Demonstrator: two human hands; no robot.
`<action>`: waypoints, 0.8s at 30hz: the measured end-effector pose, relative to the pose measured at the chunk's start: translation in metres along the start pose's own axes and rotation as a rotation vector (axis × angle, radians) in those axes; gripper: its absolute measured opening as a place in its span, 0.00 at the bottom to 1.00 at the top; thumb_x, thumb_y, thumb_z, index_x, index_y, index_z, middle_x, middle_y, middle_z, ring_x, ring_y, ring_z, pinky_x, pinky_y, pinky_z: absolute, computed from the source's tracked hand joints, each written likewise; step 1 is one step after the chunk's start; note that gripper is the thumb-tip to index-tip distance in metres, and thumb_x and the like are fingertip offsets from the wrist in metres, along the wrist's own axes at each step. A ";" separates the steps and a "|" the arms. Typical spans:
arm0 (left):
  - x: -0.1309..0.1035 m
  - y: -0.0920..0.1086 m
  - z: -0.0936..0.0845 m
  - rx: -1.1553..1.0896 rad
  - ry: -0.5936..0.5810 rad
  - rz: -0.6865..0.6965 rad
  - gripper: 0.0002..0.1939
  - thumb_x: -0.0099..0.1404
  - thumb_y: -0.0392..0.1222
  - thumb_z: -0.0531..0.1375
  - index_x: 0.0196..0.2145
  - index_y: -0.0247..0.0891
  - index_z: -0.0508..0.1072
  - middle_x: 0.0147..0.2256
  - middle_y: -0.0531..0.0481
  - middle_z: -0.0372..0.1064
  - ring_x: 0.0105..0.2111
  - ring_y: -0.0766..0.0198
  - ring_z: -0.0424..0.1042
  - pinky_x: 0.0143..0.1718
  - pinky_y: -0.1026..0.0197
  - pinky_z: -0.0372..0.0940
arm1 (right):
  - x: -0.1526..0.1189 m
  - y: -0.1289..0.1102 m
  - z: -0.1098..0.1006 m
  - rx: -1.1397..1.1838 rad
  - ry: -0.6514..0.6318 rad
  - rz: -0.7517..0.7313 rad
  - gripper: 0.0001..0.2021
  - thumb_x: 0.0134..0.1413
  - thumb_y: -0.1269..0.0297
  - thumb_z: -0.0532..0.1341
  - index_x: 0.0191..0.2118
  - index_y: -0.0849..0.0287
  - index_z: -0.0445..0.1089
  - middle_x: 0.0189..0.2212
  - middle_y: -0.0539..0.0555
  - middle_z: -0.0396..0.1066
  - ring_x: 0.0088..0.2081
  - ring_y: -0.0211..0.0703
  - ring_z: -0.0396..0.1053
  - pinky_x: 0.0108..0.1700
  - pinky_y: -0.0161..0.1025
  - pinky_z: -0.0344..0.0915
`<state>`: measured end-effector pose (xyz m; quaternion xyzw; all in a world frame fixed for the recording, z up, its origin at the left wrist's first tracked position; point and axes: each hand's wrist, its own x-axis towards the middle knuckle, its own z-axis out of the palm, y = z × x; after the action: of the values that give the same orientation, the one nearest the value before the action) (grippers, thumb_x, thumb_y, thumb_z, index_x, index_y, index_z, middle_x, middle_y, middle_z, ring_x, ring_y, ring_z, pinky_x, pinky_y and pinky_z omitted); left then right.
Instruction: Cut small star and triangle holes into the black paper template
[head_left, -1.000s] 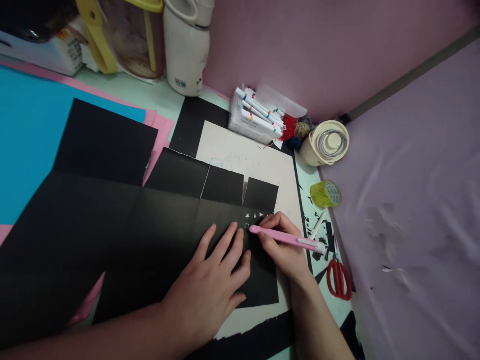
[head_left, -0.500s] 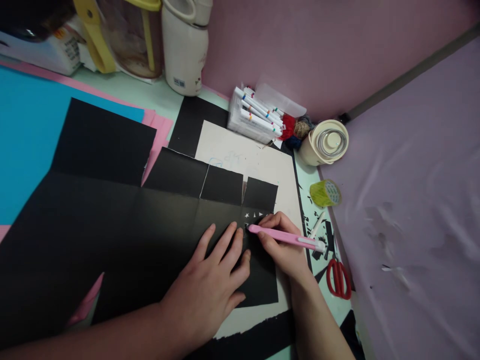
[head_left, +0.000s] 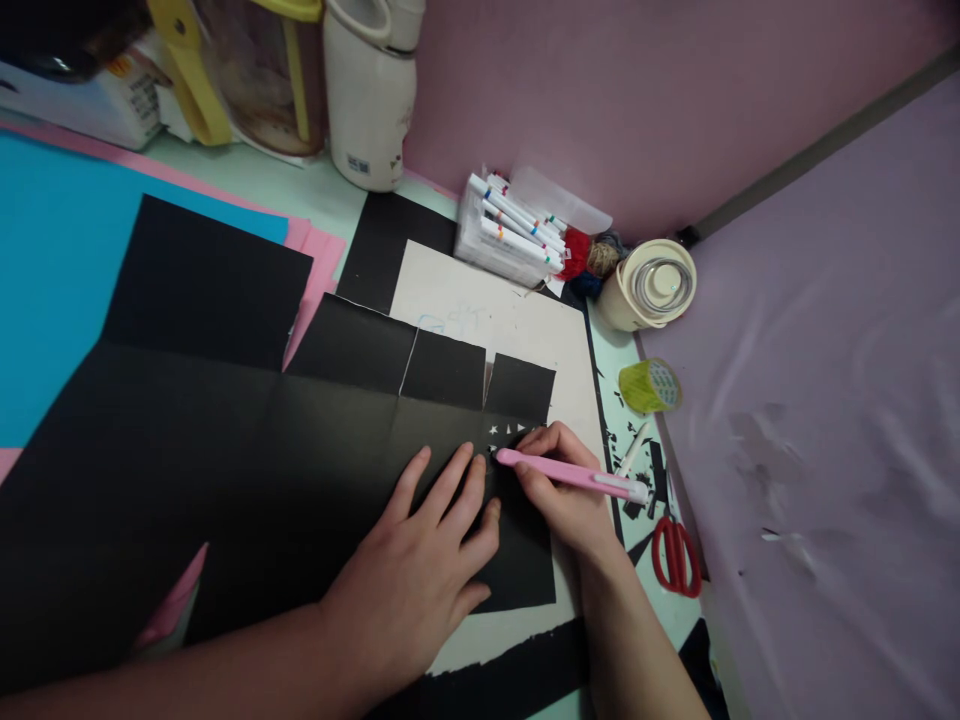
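Note:
My right hand [head_left: 574, 490] grips a slim pink craft knife [head_left: 562, 471], its tip on a large sheet of black card [head_left: 322, 470]. A small star and several tiny triangular cut-outs [head_left: 508, 429] show white beside the tip. Just left of the knife, my left hand [head_left: 431, 555] lies flat on the card with fingers spread. Slits divide the card's far edge into flaps [head_left: 442, 367], and a crease runs below them. Under the card is a white board [head_left: 499, 310] with faint blue marks.
Red-handled scissors [head_left: 676, 556], black scraps and a white pen [head_left: 634, 450] lie at the right. Behind them stand a roll of yellow-green tape [head_left: 649, 386] and a cream lidded container [head_left: 649, 287]. A box of markers [head_left: 510, 235], a white bottle [head_left: 371, 100] and a yellow-handled jug [head_left: 259, 80] line the back.
The opening at the knife tip looks slightly different, with a bit of black lifted there. Both hands stay in almost the same place.

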<state>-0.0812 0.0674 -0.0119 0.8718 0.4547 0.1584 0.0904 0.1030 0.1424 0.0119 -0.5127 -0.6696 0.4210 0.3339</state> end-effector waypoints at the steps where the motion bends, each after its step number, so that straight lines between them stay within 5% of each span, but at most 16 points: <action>1: 0.000 0.000 0.000 0.000 0.003 0.001 0.28 0.64 0.60 0.58 0.55 0.40 0.68 0.64 0.34 0.55 0.67 0.44 0.45 0.64 0.36 0.40 | 0.000 0.000 0.000 -0.004 -0.006 0.002 0.06 0.52 0.69 0.62 0.29 0.56 0.64 0.28 0.51 0.70 0.31 0.41 0.67 0.34 0.38 0.64; 15: 0.001 0.000 -0.001 0.002 -0.003 0.008 0.28 0.65 0.60 0.58 0.55 0.39 0.68 0.63 0.34 0.55 0.67 0.43 0.45 0.64 0.37 0.38 | -0.002 0.000 0.000 0.059 -0.040 -0.002 0.05 0.55 0.69 0.63 0.31 0.56 0.64 0.31 0.51 0.71 0.34 0.41 0.68 0.37 0.38 0.65; 24: 0.002 -0.001 0.002 0.022 0.008 0.008 0.28 0.64 0.61 0.58 0.55 0.40 0.69 0.62 0.33 0.56 0.66 0.42 0.47 0.63 0.36 0.39 | -0.001 0.005 0.005 -0.017 0.160 -0.119 0.08 0.60 0.66 0.61 0.45 0.54 0.70 0.34 0.51 0.72 0.33 0.39 0.70 0.36 0.38 0.67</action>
<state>-0.0800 0.0694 -0.0131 0.8739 0.4533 0.1571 0.0783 0.1010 0.1411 0.0049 -0.5070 -0.6736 0.3525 0.4062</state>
